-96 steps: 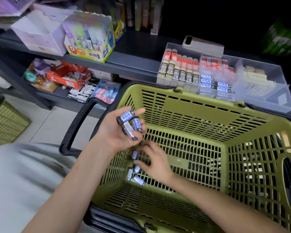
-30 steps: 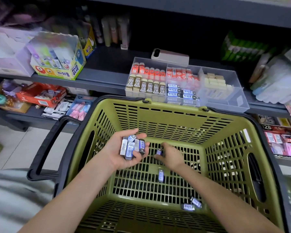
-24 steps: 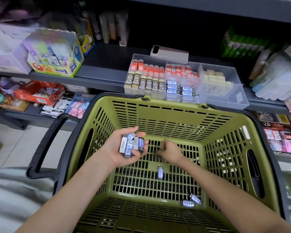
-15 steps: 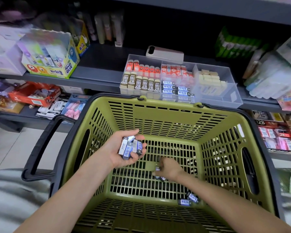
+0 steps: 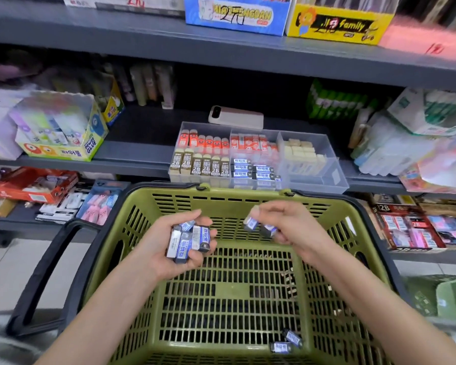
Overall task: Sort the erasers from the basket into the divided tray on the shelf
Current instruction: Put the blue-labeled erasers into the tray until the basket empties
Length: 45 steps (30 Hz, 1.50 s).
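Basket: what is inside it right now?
Two blue erasers lie on the basket floor near its near-right corner. The left hand and right hand hold more above it. Forearms cover parts of the floor; anything beneath is hidden.

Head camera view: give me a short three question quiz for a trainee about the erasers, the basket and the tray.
1. True or false: the left hand is empty.
2. How many loose erasers lie on the basket floor? A none, B two, C six.
3. Fill in: the tray keeps its blue-sleeved erasers in the ___ section.
Key: 1 false, it holds a stack of erasers; 2 B; 3 middle.
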{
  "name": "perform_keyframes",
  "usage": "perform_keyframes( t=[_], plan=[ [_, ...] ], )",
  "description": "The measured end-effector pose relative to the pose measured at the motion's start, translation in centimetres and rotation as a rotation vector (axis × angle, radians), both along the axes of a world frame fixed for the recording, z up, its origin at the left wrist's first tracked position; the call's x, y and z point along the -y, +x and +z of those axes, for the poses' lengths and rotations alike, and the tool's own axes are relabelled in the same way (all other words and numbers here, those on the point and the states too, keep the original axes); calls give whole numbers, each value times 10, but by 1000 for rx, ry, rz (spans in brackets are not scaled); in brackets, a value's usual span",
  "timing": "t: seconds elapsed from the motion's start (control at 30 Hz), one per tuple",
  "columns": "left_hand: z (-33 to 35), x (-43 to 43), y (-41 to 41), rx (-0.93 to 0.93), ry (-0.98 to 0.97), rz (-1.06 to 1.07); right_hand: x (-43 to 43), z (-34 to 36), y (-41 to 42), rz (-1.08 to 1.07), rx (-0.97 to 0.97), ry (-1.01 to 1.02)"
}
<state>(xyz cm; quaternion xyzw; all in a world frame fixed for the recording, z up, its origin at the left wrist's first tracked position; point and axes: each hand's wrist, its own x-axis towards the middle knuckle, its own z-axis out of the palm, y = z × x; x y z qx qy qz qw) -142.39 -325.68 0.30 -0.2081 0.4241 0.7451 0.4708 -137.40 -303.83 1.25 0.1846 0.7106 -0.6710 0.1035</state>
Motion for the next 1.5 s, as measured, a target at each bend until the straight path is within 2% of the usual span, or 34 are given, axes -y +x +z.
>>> perform_keyframes(
  t=[0.07,0.1,0.2,0.33,0.47,0.53,0.67,0.9,0.97,1.07,1.13,1.2,1.23,1.3,1.33,1.4,1.5],
  plan=[
    [16,-5,-8,-35,45,7,-16,34,-11,-122,-123,12],
    [23,-8,-12,-54,71,8,-23,44,-19,-193,-186,81],
    [39,-17,-24,-103,135,12,-37,54,-53,-389,-313,414],
    [49,-26,-37,-105,168,51,-34,38,-88,-461,-249,848],
    [50,-27,-47,-84,207,36,-23,23,-100,-520,-167,1138],
    [49,-26,-50,-75,224,28,-18,20,-101,-513,-149,1253],
    [48,-23,-57,-54,236,35,-12,12,-102,-477,-75,1361],
    [45,-24,-61,-42,233,40,-13,12,-109,-44,34,1677],
    [44,-25,-60,-45,234,33,-14,19,-111,38,48,1710],
    [43,-24,-60,-43,245,28,-20,29,-111,-1,-67,1606],
    [42,-24,-60,-44,245,29,-28,36,-107,-132,-183,1428],
    [42,-24,-60,-47,240,31,-37,41,-105,-236,-224,1066],
    [42,-24,-59,-46,235,34,-40,44,-103,-264,-200,800],
    [42,-25,-59,-41,230,40,-44,47,-101,-253,-74,289],
    [42,-25,-59,-38,231,41,-45,48,-99,-221,-1,129],
    [42,-26,-58,-31,236,40,-47,49,-97,-144,93,-77],
    [41,-25,-58,-25,224,44,-50,48,-94,-108,93,-260]
  ],
)
